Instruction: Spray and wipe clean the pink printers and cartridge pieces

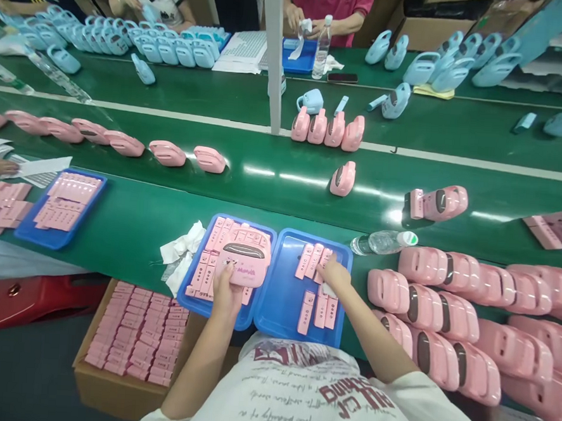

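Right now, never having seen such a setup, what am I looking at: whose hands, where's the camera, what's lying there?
There is no machine: one camera on a person's head looks down at their bare hands. The left hand grips a pink casing over the left blue tray. The right hand touches pink strips in the right blue tray; whether it grips one is unclear. More pink shells are stacked at the right, beside a green belt. Other people work across it.

Factory assembly line, green conveyor belt [283, 172], rows of pink casings [470, 311], co-workers opposite, blue parts trays [285, 300]
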Demonstrator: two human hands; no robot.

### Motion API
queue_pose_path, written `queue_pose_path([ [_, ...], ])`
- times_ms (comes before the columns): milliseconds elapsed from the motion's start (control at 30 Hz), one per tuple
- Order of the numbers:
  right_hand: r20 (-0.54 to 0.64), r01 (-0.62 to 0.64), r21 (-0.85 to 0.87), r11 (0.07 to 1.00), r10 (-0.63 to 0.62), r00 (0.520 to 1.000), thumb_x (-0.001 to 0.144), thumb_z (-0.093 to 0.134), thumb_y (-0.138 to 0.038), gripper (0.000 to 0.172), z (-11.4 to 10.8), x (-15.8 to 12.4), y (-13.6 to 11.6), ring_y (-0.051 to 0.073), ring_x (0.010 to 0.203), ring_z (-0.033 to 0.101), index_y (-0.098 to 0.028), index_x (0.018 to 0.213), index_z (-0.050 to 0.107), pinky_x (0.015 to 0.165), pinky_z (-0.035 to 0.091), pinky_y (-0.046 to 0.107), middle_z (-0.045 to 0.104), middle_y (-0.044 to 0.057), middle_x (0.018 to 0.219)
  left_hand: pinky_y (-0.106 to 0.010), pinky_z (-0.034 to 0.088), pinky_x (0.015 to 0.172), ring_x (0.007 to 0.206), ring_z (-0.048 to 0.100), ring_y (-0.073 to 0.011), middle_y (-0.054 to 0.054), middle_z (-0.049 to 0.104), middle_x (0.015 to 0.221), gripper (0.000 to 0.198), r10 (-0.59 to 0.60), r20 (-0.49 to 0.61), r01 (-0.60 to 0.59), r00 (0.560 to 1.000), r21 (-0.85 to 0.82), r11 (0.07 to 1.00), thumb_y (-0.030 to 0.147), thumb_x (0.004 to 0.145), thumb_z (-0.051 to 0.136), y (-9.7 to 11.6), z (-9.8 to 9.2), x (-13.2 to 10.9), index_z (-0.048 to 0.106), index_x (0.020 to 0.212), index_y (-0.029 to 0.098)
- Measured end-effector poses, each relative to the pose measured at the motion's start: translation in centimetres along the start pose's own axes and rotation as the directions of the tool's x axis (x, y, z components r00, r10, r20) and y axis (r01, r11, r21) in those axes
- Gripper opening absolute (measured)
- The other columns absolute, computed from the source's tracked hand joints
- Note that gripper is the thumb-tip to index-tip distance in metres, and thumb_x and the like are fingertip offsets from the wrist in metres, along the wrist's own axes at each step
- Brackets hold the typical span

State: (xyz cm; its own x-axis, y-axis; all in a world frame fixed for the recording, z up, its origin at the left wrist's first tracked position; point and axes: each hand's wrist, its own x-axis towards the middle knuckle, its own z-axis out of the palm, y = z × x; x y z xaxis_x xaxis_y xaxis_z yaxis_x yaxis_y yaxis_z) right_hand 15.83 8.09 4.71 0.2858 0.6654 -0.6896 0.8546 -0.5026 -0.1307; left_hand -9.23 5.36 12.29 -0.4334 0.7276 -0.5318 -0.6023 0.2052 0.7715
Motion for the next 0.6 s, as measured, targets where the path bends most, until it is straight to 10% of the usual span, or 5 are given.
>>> queue_pose_path([
  [300, -0.108, 0.015, 0.102, 0.995, -0.003, 0.994, 0.088, 0.052, -0.042, 0.05, -4.1, 1.5, -0.5, 0.033, 0.11, 0.063, -0.008, 0.125, 0.047, 0.087, 0.049, 0.039, 0.063, 0.024, 0.118, -0.031, 0.058, 0.072, 0.095, 0.069, -0.0221, -0.004, 0.075, 0.096, 0.037, -0.118, 0.014, 0.119, 0.993, -0.109, 0.987, 0.033, 0.065, 0.078, 0.8, 1.8, -0.1, 0.068, 0.099, 0.023],
  [600, -0.232, 0.074, 0.105, 0.992, -0.048, 0.972, 0.091, 0.058, -0.039, 0.039, -13.4, 13.0, -9.0, 0.021, 0.106, 0.06, -0.016, 0.123, 0.056, 0.09, 0.052, 0.043, 0.059, 0.009, 0.122, -0.035, 0.058, 0.079, 0.112, 0.063, -0.0281, -0.004, 0.073, 0.105, 0.056, -0.139, 0.102, 0.153, 0.985, -0.145, 0.977, 0.041, 0.051, 0.088, 2.5, 2.1, -0.4, 0.069, 0.1, 0.026],
])
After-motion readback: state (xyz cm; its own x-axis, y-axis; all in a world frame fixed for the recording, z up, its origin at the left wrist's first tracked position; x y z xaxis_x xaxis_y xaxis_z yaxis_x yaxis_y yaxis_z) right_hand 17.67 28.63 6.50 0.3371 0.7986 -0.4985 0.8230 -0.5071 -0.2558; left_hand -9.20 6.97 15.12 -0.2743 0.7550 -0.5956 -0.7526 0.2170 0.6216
